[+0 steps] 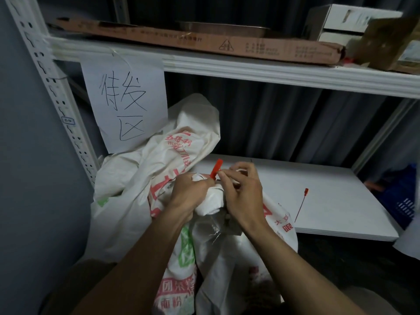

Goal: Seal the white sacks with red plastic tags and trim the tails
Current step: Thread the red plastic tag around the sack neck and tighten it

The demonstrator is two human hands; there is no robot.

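A white sack with red and green print stands in front of me, its mouth bunched into a neck. My left hand grips that gathered neck. My right hand pinches a red plastic tag at the top of the neck; the tag's flat end sticks up to the left of my fingers. A second white sack leans behind on the left. A spare red tag lies loose on the white shelf board to the right.
A metal rack frames the scene, its perforated upright at the left. A handwritten paper sign hangs from the upper shelf, which carries a flat cardboard box and white boxes. A blue crate sits far right.
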